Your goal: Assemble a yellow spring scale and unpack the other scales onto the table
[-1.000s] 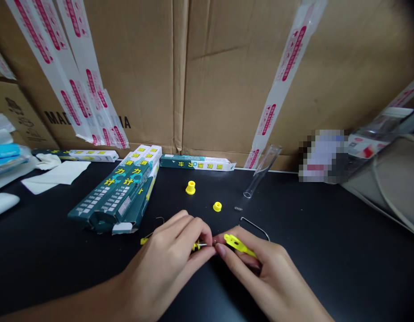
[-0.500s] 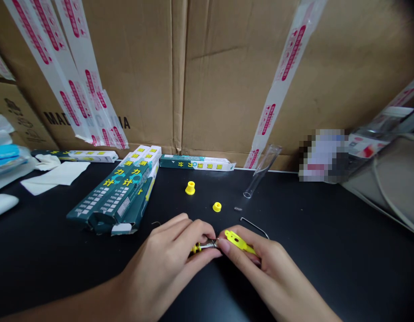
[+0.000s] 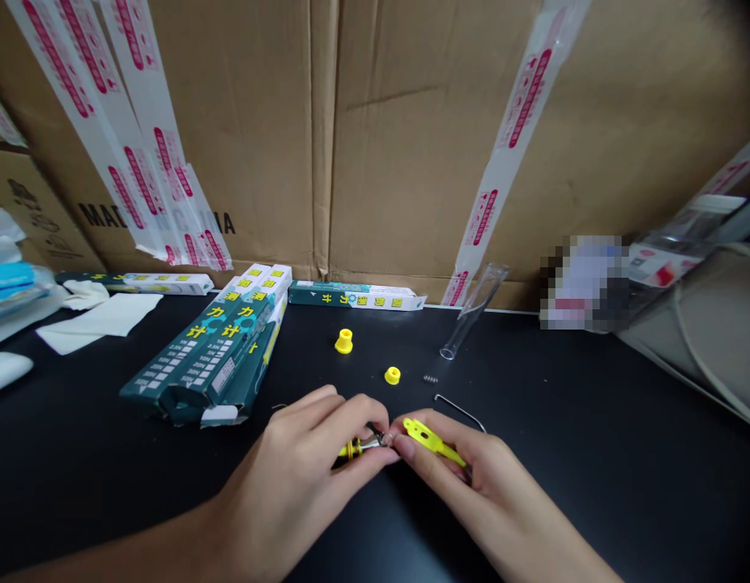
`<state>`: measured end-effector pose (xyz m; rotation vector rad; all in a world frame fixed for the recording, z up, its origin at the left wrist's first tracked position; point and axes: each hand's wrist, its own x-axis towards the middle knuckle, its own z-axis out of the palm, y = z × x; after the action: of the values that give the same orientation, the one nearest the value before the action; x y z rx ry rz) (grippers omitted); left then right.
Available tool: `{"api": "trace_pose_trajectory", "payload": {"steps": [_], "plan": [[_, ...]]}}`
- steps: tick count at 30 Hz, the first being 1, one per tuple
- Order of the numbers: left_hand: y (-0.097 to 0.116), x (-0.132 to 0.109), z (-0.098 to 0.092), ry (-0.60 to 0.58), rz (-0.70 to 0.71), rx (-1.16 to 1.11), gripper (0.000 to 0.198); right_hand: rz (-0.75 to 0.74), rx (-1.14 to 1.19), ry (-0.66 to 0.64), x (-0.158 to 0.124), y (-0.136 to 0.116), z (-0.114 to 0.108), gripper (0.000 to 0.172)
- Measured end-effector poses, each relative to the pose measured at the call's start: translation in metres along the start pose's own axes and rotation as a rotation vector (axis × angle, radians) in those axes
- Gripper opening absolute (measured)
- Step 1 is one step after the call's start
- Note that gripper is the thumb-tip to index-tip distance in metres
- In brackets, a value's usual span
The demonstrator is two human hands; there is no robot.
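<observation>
My left hand pinches a small yellow-and-metal rod part between thumb and fingers. My right hand holds a flat yellow plastic piece by its lower end. The fingertips of both hands nearly meet around the metal tip, which is partly hidden. Beyond them lie a yellow plastic cap, a small yellow ring, a tiny coil spring and a bent wire hook. A clear plastic tube leans against the back wall.
Teal-and-white boxes lie on the black tabletop to the left, with another box at the back. Taped cardboard cartons form the rear wall. White tissue lies at the far left.
My hands have drawn closer together, and the rod part in my left fingers has tilted. The flat yellow piece has shifted slightly left with my right hand.
</observation>
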<state>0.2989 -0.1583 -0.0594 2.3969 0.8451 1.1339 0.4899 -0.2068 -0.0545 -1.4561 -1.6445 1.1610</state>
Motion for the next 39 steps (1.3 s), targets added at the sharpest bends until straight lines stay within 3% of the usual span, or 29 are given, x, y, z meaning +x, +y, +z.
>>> {"api": "trace_pose_trajectory", "payload": {"steps": [8, 16, 28, 35, 39], "plan": [[0.0009, -0.0004, -0.0015, -0.021, 0.124, 0.054, 0.008, 0.020, -0.012, -0.003, 0.0019, -0.0024, -0.0031, 0.037], [0.0023, -0.0003, -0.0018, -0.027, 0.155, 0.122, 0.010, 0.038, -0.054, 0.007, 0.0001, -0.0017, -0.0016, 0.039], [0.0008, -0.0035, -0.0027, -0.035, 0.155, 0.158, 0.009, 0.123, 0.022, 0.020, -0.0046, -0.0073, -0.0026, 0.040], [0.0048, -0.0003, -0.0024, -0.099, 0.143, 0.182, 0.010, 0.106, 0.014, 0.013, -0.0029, -0.0067, -0.0017, 0.039], [0.0052, 0.0008, -0.0007, -0.075, 0.083, 0.171, 0.016, 0.034, -0.083, 0.036, -0.0016, -0.0067, -0.0033, 0.037]]}}
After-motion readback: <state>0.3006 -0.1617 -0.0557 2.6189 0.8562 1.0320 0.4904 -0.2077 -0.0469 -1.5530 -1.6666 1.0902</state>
